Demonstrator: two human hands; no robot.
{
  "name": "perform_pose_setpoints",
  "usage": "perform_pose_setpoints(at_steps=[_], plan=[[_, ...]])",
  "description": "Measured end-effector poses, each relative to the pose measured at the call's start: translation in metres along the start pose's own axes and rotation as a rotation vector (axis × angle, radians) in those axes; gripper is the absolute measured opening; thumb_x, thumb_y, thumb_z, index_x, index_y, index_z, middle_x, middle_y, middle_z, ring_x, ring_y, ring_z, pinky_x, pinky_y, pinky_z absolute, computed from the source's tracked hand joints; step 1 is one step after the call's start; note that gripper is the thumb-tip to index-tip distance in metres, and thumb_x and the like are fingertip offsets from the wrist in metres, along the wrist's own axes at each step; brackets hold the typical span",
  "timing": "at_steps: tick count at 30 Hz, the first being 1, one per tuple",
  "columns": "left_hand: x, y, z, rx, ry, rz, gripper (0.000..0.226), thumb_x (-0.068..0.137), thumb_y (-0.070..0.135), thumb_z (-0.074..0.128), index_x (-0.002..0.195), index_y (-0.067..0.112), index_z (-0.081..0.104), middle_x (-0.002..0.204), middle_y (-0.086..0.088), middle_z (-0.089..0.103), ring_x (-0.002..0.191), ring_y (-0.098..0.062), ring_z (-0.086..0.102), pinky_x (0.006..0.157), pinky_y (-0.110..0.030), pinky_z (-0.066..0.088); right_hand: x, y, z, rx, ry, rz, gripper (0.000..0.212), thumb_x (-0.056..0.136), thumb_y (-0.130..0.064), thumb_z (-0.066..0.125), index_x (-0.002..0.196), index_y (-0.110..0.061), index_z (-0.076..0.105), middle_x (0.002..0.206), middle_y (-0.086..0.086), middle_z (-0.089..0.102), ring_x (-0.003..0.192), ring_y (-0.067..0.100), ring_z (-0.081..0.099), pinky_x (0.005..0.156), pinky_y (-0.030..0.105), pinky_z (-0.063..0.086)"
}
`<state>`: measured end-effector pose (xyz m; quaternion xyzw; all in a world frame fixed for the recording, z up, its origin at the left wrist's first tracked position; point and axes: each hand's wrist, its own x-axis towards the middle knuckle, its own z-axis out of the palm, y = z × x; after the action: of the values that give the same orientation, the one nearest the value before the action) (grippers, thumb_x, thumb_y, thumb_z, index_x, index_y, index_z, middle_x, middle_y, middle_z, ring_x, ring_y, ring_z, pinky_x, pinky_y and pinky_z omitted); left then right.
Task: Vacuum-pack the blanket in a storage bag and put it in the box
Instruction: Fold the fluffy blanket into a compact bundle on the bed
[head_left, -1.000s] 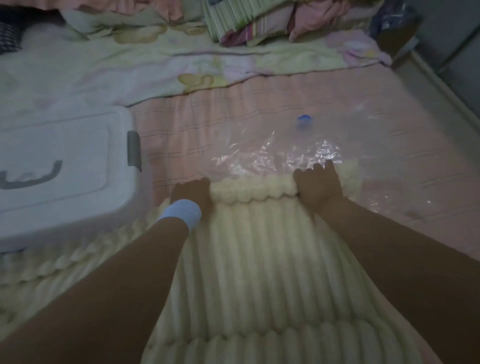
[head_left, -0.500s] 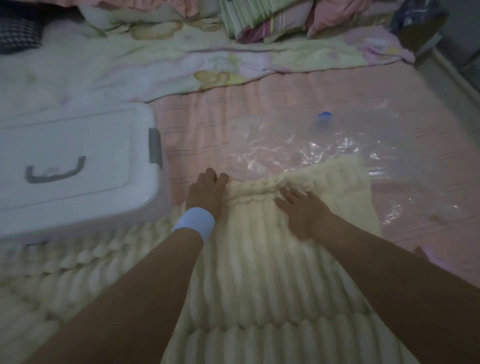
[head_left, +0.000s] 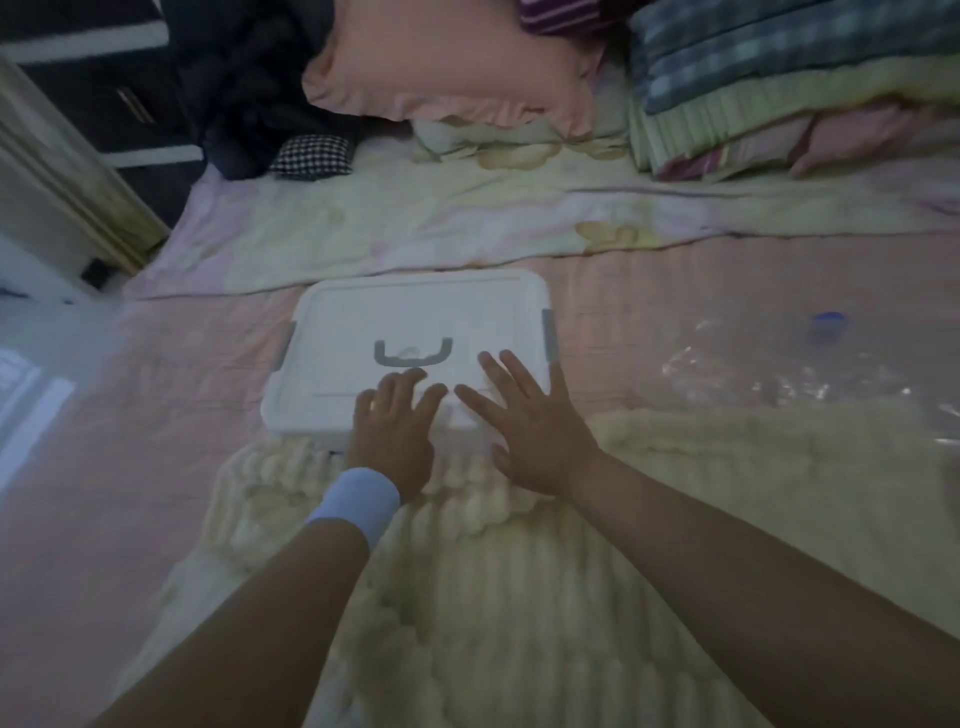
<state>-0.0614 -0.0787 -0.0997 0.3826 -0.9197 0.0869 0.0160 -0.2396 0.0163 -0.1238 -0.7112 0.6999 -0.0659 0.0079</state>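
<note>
A cream ribbed blanket (head_left: 519, 597) lies spread on the pink bed, filling the lower middle of the head view. Its far edge touches a white lidded storage box (head_left: 337, 322) with a grey handle and grey side clips. My left hand (head_left: 396, 431), with a pale blue wristband, and my right hand (head_left: 524, 421) both reach over the box's near edge with fingers spread and straight. They hold nothing. A clear plastic storage bag (head_left: 810, 374) with a blue valve cap (head_left: 829, 325) lies flat to the right, beside the blanket's far right corner.
A pale floral sheet (head_left: 467, 223) lies beyond the box. A pink pillow (head_left: 447, 73) and folded striped bedding (head_left: 779, 104) are piled at the back. The bed's left edge, a door frame (head_left: 67, 171) and the floor are at the left.
The view has swung left, so the box is now in the middle. Both hands have left the blanket's far edge and moved left onto the box's near edge with fingers spread.
</note>
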Motion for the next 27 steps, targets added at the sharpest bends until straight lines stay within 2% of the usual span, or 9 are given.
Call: perform_pose_setpoints(at_steps=[3,9,13,16,18,20,22,24,27], plan=[[-0.008,-0.047,0.016,0.014,-0.261,-0.302,0.079,0.090,0.050,0.054,0.151,0.041,0.004,0.160,-0.004,-0.002,0.145,-0.033,0.007,0.112,-0.050,0.022,0.019,-0.021,0.011,-0.098,-0.199,0.077,0.095,0.094,-0.004,0.050,0.156,-0.039,-0.013,0.167,0.010,-0.017,0.154,0.032,-0.012,0.110,0.077,0.006],[0.024,-0.080,0.043,0.022,-0.250,-0.283,0.069,0.096,0.045,0.047,0.152,0.039,0.007,0.160,-0.008,0.008,0.144,-0.039,0.011,0.115,-0.053,0.019,0.052,-0.017,0.042,-0.205,0.001,0.173,0.088,0.084,0.001,0.063,0.158,-0.031,0.026,0.163,0.011,0.029,0.148,0.037,0.029,0.105,0.079,0.024],[0.056,-0.102,0.057,-0.077,-0.209,-0.259,0.072,0.097,0.035,0.050,0.153,0.033,0.006,0.161,-0.009,0.000,0.146,-0.038,0.003,0.118,-0.054,0.009,0.095,-0.013,0.054,-0.264,0.071,0.187,0.084,0.085,0.002,0.059,0.157,-0.029,0.029,0.162,0.012,0.031,0.147,0.039,0.032,0.107,0.075,0.025],[0.048,-0.117,0.057,-0.231,0.056,-0.143,0.066,0.083,0.006,0.059,0.144,0.020,0.037,0.154,-0.013,0.025,0.141,-0.033,0.023,0.114,-0.049,0.021,0.118,-0.012,0.054,-0.317,0.208,0.252,0.080,0.087,0.005,0.050,0.158,-0.023,0.025,0.162,0.023,0.022,0.149,0.045,0.022,0.115,0.071,0.016],[0.030,-0.129,0.066,-0.208,0.221,-0.073,0.053,0.066,-0.002,0.061,0.116,0.015,0.056,0.126,-0.012,0.051,0.114,-0.033,0.046,0.092,-0.043,0.037,0.120,-0.024,0.066,-0.330,0.316,0.117,0.072,0.090,0.005,0.040,0.158,-0.014,0.027,0.162,0.026,0.020,0.149,0.046,0.019,0.116,0.069,0.014],[0.011,-0.145,0.080,-0.230,0.086,-0.047,0.038,0.070,0.004,0.062,0.105,0.017,0.058,0.112,-0.008,0.054,0.102,-0.033,0.051,0.082,-0.040,0.038,0.118,-0.050,0.086,-0.302,0.374,-0.174,0.057,0.091,0.000,0.038,0.147,-0.010,0.047,0.154,0.023,0.039,0.141,0.044,0.037,0.112,0.060,0.029],[-0.001,-0.165,0.100,-0.274,-0.219,-0.101,0.041,0.083,0.024,0.063,0.123,0.021,0.052,0.130,-0.004,0.047,0.120,-0.031,0.046,0.095,-0.040,0.037,0.123,-0.078,0.107,-0.183,0.249,-0.352,0.041,0.081,-0.006,0.052,0.120,-0.010,0.064,0.134,0.020,0.058,0.120,0.042,0.056,0.097,0.048,0.037],[-0.015,-0.187,0.121,-0.213,-0.558,-0.156,0.081,0.083,0.047,0.065,0.149,0.030,0.022,0.158,0.001,0.013,0.142,-0.027,0.022,0.111,-0.044,0.025,0.128,-0.104,0.118,-0.089,0.043,-0.339,0.037,0.072,-0.017,0.058,0.108,-0.011,0.065,0.124,0.017,0.061,0.109,0.038,0.059,0.086,0.043,0.036],[-0.027,-0.209,0.141,-0.111,-0.803,-0.163,0.107,0.083,0.049,0.066,0.149,0.040,-0.018,0.161,0.006,-0.017,0.146,-0.029,0.015,0.113,-0.048,0.023,0.129,-0.122,0.129,0.040,-0.385,-0.040,0.070,0.075,-0.039,0.059,0.140,-0.017,0.044,0.137,0.011,0.052,0.123,0.032,0.050,0.097,0.043,0.038]])
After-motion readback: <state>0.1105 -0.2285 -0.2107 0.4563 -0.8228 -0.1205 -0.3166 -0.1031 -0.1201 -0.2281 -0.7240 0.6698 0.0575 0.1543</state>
